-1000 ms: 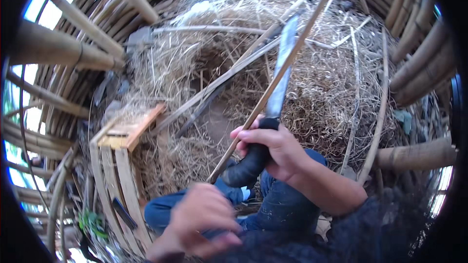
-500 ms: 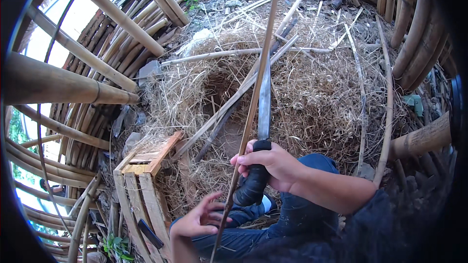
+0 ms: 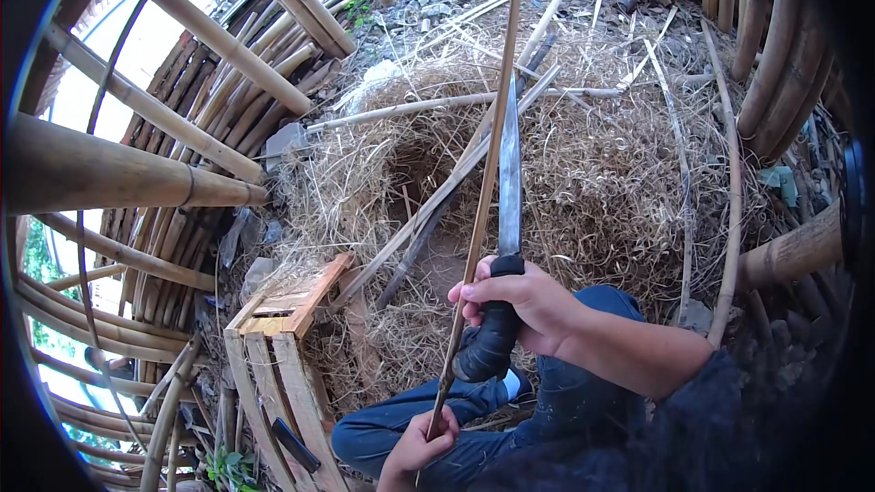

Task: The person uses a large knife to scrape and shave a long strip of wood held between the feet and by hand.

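Observation:
My right hand (image 3: 538,306) is wrapped round the black, taped handle (image 3: 488,339) of a large knife. The blade (image 3: 510,191) points away from me. Thumb and fingertips of the same hand also touch a long, thin bamboo strip (image 3: 488,184), which runs beside the blade. Low in the view, my left hand (image 3: 427,442) is closed round the strip's near end, by my crossed legs (image 3: 547,401) in blue trousers. From there the strip slants up past the top of the picture.
Curly bamboo shavings (image 3: 611,191) heap up ahead, with loose strips (image 3: 456,169) lying across them. A wooden crate (image 3: 290,378) stands at the left, a dark phone-like object (image 3: 296,445) against its side. Bamboo poles (image 3: 118,169) jut in at left, and another pole (image 3: 793,246) at right.
My left hand, spread and apart from the strip before, has moved down and right and closed on its near end. The right hand with the knife has shifted slightly right.

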A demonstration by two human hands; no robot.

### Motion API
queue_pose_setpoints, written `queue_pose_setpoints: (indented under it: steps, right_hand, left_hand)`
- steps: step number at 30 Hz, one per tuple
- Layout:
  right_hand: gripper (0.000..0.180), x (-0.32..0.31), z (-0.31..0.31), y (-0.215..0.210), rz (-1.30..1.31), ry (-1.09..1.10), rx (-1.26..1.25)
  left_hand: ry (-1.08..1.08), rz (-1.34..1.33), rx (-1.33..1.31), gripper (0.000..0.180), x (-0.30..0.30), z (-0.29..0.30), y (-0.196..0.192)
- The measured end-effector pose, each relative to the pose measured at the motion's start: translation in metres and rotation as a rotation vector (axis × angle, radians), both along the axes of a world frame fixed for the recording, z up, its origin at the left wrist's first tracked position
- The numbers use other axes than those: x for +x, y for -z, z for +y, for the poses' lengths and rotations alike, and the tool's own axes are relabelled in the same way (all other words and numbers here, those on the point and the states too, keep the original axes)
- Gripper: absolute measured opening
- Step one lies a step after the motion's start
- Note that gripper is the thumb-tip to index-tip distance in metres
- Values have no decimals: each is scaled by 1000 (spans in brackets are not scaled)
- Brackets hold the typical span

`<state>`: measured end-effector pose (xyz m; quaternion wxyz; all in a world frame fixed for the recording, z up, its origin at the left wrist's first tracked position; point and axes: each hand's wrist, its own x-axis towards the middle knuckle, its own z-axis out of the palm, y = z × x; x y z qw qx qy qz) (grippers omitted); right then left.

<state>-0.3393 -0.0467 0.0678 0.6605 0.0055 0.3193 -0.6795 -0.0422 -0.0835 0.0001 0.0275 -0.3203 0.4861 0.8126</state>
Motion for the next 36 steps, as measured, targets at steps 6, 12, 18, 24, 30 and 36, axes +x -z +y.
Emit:
queue_pose_setpoints:
  steps: [6, 12, 18, 24, 30, 36]
  right_hand:
    - [24, -1, 2, -3, 19, 22, -10]
    - [22, -4, 5, 1, 7, 64, -27]
    - [22, -7, 9, -1, 37, 181, -31]
    - [21, -8, 18, -15, 200, 302, -1]
    - [26, -43, 92, -17, 532, 241, -40]
    - [23, -53, 153, -32, 883, 321, 142]
  left_hand:
    - [21, -93, -656, 19, -15, 2, -25]
    - [-118, -10, -500, 31, -22, 12, 1]
    - [-111, -2, -501, 32, -37, 14, -2]
    - [-112, -18, -472, 26, -49, 12, -5]
    - [30, 14, -471, 24, -47, 32, -24]
    - [239, -9, -516, 19, -58, 55, -28]
